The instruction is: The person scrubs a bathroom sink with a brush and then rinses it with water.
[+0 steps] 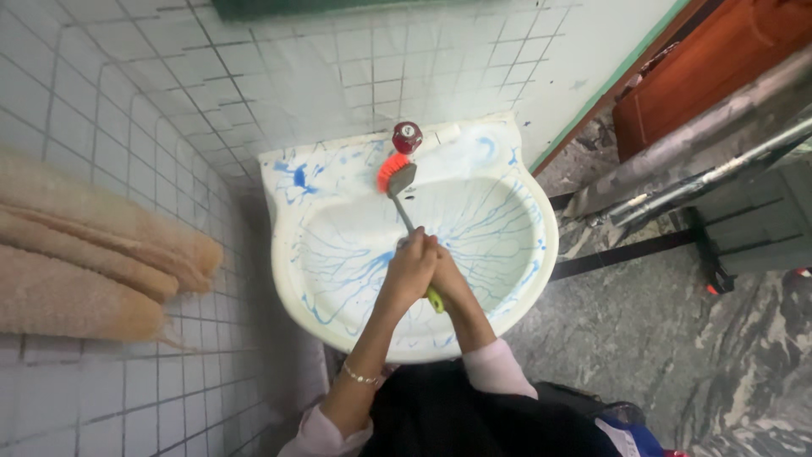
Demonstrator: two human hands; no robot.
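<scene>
Both hands are wrapped tight around the handle of a long scrubbing brush (pixel 404 196), the left hand (pixel 409 269) on top and the right hand (pixel 448 283) just beside and partly under it, with the yellow-green end of the handle poking out below the fingers. The brush's orange bristles press against the back rim of a white wall basin (pixel 524 254) streaked all over with blue liquid, just below a round red tap knob (pixel 407 135). Folded beige towels (pixel 85 262) lie against the white tiled wall (pixel 127 110) to the left, and a grey marbled floor (pixel 643 338) spreads to the right.
</scene>
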